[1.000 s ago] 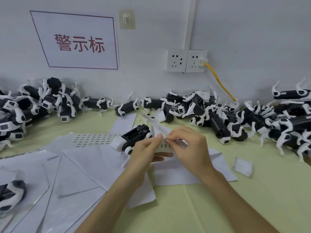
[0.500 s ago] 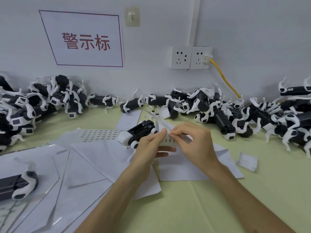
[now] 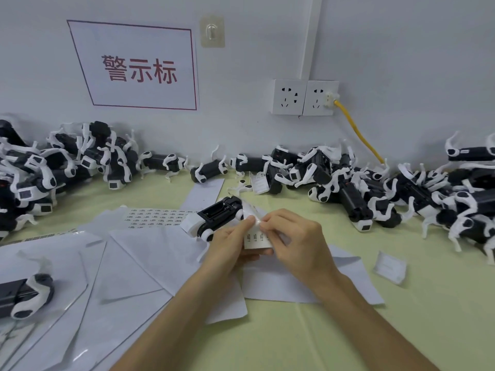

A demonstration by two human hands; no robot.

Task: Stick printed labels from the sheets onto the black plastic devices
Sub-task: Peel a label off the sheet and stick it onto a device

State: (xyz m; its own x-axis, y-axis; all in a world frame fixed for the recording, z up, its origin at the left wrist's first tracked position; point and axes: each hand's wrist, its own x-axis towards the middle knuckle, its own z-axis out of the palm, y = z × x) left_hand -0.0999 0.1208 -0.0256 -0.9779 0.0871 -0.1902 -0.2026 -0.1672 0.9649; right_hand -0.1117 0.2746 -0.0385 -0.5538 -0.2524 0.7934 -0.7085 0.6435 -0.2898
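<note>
A small white label strip [image 3: 257, 239], a flat rectangle of glossy backing paper with a row of tiny printed labels across it, is held above the table by both hands. It is pinched by the left hand [image 3: 229, 249], with the thumb on its front face and the curled fingers behind it. Its upper edge is nipped between the thumb and forefinger of the right hand [image 3: 298, 246]; whether a single label is lifted there cannot be told.

Just behind the left hand a black plastic device [image 3: 218, 214] is laid on the table. It is a boxy, matt body with an open rectangular recess on top, rounded white joints at its corners and a white block at its left end. To its left a printed label sheet [image 3: 152, 218] is spread flat, covered in neat rows of small labels.

Smooth blank white sheets [image 3: 144, 258] are overlapped across the pale yellow-green table [image 3: 294, 333]. Similar devices, black with thin curved white legs, are banked against the wall in a tangled left heap [image 3: 53, 167] and right heap [image 3: 401, 194]. A small creased paper slip [image 3: 390, 266] is seen on the table to the right of the hands.
</note>
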